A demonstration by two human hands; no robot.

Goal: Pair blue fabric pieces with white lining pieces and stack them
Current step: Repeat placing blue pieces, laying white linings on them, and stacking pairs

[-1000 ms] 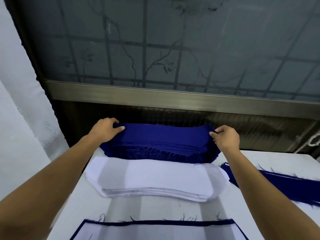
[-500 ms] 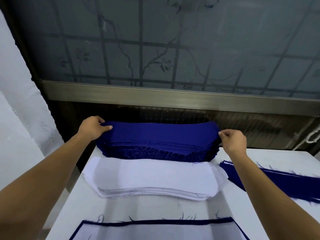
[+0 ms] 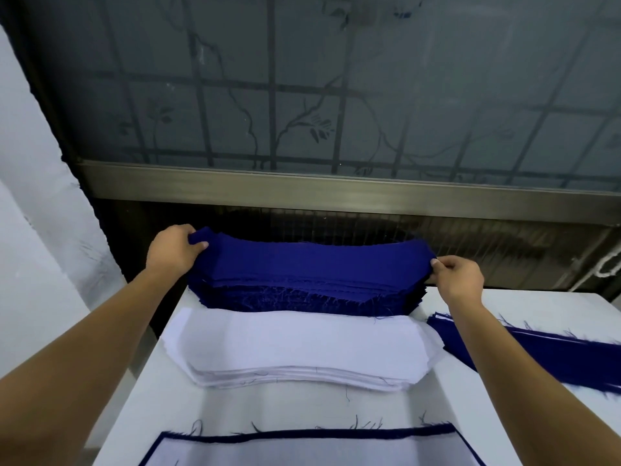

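A thick stack of blue fabric pieces lies at the far edge of the white table. Its top blue piece is lifted at both ends. My left hand pinches the piece's left end, and my right hand pinches its right end. Just nearer to me lies a stack of white lining pieces. At the bottom edge sits a paired piece, white lining on top with a blue border showing.
More blue fabric lies on the table's right side, partly under my right forearm. A frosted window with a metal sill rises right behind the table. A white wall stands at the left.
Both hands have spread apart to the ends of the top blue piece and raised them off the stack. The left end now curls up in my left hand.
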